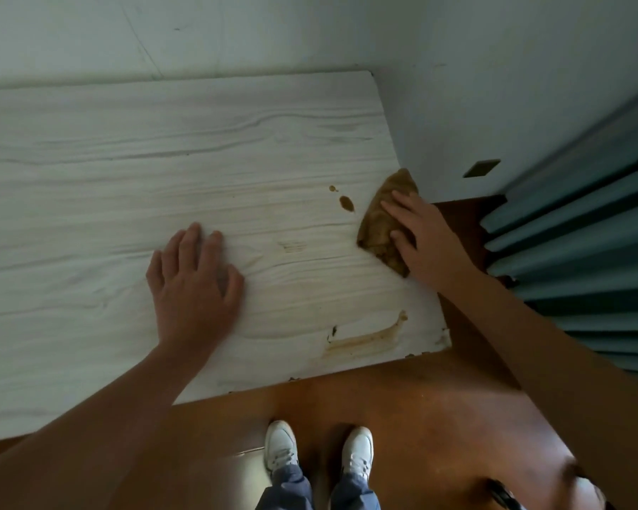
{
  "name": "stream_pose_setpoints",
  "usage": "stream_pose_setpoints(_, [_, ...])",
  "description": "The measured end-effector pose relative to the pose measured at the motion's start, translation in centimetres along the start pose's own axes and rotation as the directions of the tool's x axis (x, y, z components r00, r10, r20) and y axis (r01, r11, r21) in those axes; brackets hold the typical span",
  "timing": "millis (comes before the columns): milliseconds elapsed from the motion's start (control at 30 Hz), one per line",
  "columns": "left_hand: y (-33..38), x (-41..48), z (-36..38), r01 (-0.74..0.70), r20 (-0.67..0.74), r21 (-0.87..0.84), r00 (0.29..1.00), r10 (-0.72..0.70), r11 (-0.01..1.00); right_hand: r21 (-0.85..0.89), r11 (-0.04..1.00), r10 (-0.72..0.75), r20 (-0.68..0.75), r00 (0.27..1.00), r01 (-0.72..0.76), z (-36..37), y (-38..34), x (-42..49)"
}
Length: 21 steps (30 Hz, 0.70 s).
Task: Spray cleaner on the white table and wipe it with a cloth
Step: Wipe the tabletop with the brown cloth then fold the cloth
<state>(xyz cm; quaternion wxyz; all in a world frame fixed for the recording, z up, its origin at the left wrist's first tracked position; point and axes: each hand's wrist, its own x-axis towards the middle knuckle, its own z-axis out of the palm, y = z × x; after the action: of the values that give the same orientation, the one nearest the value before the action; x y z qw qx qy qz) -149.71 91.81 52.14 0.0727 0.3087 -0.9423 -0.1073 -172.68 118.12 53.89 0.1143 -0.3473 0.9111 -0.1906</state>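
Observation:
The white wood-grain table (126, 171) fills the left and middle of the head view. A crumpled brown cloth (380, 219) lies at the table's right edge, and my right hand (420, 237) presses flat on it with fingers spread. My left hand (194, 285) rests palm down on the bare tabletop, holding nothing. Two dark brown spots (346, 203) sit just left of the cloth. A long brown smear (365, 338) runs along the near right corner. No spray bottle is in view.
The table stands against a white wall (457, 86) at the back and right. A blue pleated curtain (586, 233) hangs at the right. Brown floor (420, 406) lies below, with my white shoes (319, 449) close to the table's front edge.

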Motion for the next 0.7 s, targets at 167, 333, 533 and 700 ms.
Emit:
stream_pose_setpoints(167, [-0.1,0.1,0.1,-0.006,-0.001,0.014,1.0,0.006,1.0,0.009,0.999,0.044,-0.054,0.998,-0.044,-0.5,0.0,8.2])
stream_pose_setpoints(333, [-0.1,0.2,0.2,-0.002,-0.008,0.017,1.0,0.003,1.0,0.005,0.998,0.056,-0.089,0.995,-0.055,-0.9,-0.8,13.9])
stream_pose_setpoints(533, [0.0,0.2,0.1,0.0,-0.016,0.022,1.0,0.001,1.0,-0.017,0.998,0.054,-0.104,0.993,-0.057,0.1,-1.2,13.9])
stream_pose_setpoints(700, [0.2,0.2,-0.1,-0.007,-0.019,0.02,1.0,0.007,1.0,-0.021,0.993,-0.113,-0.026,0.993,0.112,1.6,-4.5,10.9])
